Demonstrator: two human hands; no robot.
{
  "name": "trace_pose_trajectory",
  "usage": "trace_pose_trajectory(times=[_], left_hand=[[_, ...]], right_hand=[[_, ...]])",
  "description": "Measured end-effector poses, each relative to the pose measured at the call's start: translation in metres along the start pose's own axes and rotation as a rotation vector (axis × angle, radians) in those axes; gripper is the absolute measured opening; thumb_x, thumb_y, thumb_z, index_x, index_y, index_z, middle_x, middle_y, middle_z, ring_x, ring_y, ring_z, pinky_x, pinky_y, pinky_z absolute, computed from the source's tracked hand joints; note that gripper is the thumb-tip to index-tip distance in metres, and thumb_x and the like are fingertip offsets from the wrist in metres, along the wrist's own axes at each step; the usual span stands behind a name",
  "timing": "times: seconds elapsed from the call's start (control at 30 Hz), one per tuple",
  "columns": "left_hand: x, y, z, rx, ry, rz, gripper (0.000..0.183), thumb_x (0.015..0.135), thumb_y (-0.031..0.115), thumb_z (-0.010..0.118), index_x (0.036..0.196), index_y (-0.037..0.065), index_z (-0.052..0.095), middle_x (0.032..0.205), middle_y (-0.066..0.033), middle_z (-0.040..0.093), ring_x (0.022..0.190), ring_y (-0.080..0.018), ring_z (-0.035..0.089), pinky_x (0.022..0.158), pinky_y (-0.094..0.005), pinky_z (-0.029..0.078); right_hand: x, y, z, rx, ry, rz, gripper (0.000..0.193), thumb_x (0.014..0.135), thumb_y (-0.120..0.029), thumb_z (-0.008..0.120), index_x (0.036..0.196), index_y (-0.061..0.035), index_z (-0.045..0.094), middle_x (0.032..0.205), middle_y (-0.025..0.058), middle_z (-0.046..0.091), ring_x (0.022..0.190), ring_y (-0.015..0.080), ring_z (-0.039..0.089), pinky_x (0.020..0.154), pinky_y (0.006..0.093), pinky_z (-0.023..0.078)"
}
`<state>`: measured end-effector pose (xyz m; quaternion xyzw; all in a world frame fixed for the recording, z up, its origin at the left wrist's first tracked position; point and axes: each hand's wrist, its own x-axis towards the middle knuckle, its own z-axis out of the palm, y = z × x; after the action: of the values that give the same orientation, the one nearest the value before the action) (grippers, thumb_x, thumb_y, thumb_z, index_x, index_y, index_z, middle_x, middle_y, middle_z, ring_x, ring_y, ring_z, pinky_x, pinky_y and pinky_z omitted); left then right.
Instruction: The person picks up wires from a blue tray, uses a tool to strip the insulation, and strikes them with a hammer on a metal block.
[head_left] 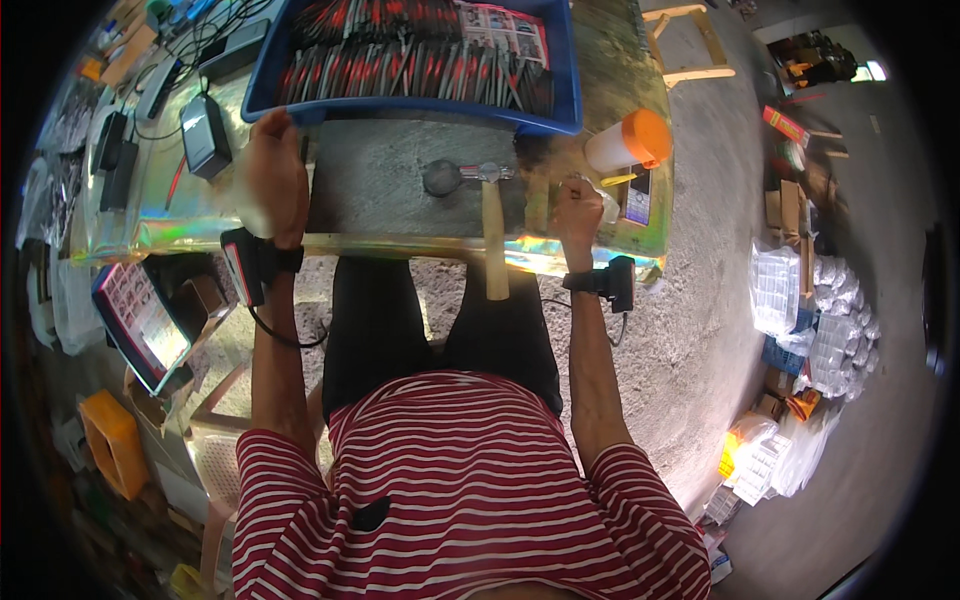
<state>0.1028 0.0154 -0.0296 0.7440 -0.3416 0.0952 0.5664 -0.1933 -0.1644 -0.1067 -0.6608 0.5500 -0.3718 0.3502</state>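
Note:
My left hand (275, 190) is smeared by motion at the left end of a dark flat slab (370, 185), just below the blue tray's corner; its fingers do not show clearly. On the right of the slab my right hand (579, 212) rests with its fingers drawn together. Whatever is between them is too small to make out, and a small clear wrapping (608, 208) lies beside it. A hammer (494, 235) lies on the slab, its wooden handle sticking out over the table's near edge. Touching its head is a dark round piece (441, 179).
The blue tray (420, 108) behind the slab holds rows of thin black-and-red items. At right stand a white jar with an orange lid (628, 141), a yellow tool (618, 180) and a phone-like flat object (637, 198). Black boxes (205, 135) and cables lie left. A plastic chair (215, 460) stands lower left.

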Motion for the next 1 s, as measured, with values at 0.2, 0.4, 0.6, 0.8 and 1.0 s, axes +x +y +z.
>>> trace_pose_trajectory(times=[0.2, 0.4, 0.6, 0.8, 1.0], left_hand=[[-0.036, -0.06, -0.046, 0.279, 0.01, -0.09, 0.016, 0.081, 0.003, 0.047, 0.096, 0.002, 0.052, 0.085, -0.0055, 0.056, 0.072, -0.0121, 0.052, 0.065, -0.0247, 0.043], [-0.046, -0.079, -0.038, 0.285, -0.053, -0.027, 0.018, 0.076, 0.006, 0.048, 0.091, -0.001, 0.053, 0.081, -0.0136, 0.059, 0.075, -0.0234, 0.058, 0.067, -0.0306, 0.044], [-0.033, -0.065, -0.032, 0.268, -0.156, -0.114, 0.019, 0.073, 0.013, 0.054, 0.086, -0.001, 0.053, 0.075, -0.0145, 0.058, 0.068, -0.0265, 0.056, 0.061, -0.0333, 0.043], [-0.03, -0.056, -0.023, 0.479, -0.29, 0.017, 0.02, 0.068, 0.011, 0.058, 0.083, 0.003, 0.049, 0.071, -0.0155, 0.054, 0.068, -0.033, 0.053, 0.06, -0.0407, 0.041], [-0.029, -0.066, -0.015, 0.618, -0.36, -0.001, 0.018, 0.068, 0.004, 0.051, 0.086, 0.0, 0.048, 0.076, -0.0213, 0.055, 0.072, -0.0378, 0.052, 0.062, -0.0445, 0.04]], right_hand=[[0.005, -0.007, 0.005, -0.402, 0.094, -0.275, 0.009, 0.068, -0.01, 0.051, 0.067, -0.0046, 0.058, 0.066, 0.0154, 0.057, 0.061, 0.0311, 0.056, 0.055, 0.038, 0.043], [0.013, -0.011, -0.004, -0.722, -0.085, -0.312, 0.02, 0.071, -0.02, 0.05, 0.074, -0.0009, 0.054, 0.071, 0.0223, 0.055, 0.067, 0.0392, 0.054, 0.059, 0.0468, 0.041], [0.026, -0.017, -0.006, -0.803, -0.247, -0.418, 0.02, 0.071, -0.02, 0.048, 0.072, -0.0011, 0.051, 0.069, 0.0218, 0.056, 0.068, 0.04, 0.054, 0.058, 0.0486, 0.04], [0.027, -0.024, -0.007, -0.75, -0.285, -0.427, 0.021, 0.068, -0.02, 0.048, 0.065, 0.0005, 0.051, 0.066, 0.0223, 0.055, 0.066, 0.0395, 0.054, 0.058, 0.0461, 0.041], [0.022, -0.012, -0.008, -0.5, -0.192, -0.275, 0.022, 0.066, -0.019, 0.054, 0.063, 0.0024, 0.048, 0.061, 0.0189, 0.053, 0.058, 0.0323, 0.054, 0.054, 0.0393, 0.041]])
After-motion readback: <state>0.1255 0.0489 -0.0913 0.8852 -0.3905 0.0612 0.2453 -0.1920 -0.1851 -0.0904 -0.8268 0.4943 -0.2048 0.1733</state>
